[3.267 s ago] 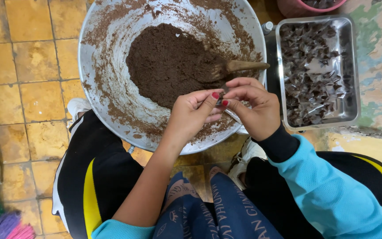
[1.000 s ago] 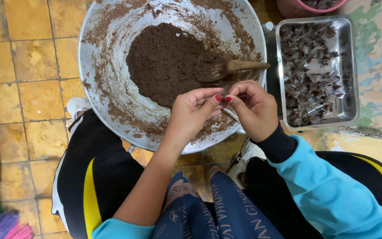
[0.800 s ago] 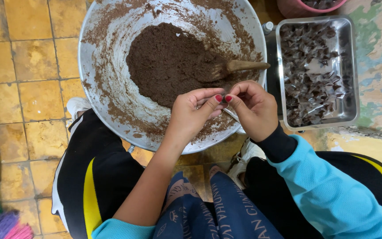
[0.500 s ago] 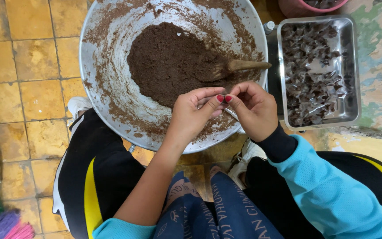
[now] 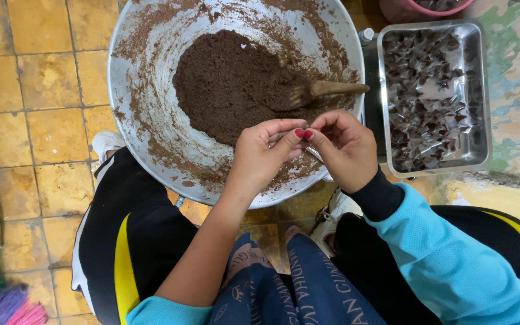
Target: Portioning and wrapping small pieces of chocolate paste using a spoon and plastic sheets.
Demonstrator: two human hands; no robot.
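I see left hand (image 5: 260, 159) and right hand (image 5: 344, 150) meeting at 6 o'clock over the metal bowl (image 5: 133, 120), fingers pinched on something too small to identify; brown mix (image 5: 230, 84) centre, wooden spoon (image 5: 332, 89) at 3 o'clock, tray of wrapped pieces (image 5: 431, 96) beyond

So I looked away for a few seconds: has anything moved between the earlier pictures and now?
Hardly anything. The left hand and right hand stay pressed fingertip to fingertip over the near rim of the big metal bowl, with only tiny finger shifts. The wooden spoon still lies in the brown mixture, and the steel tray of wrapped pieces has not moved.
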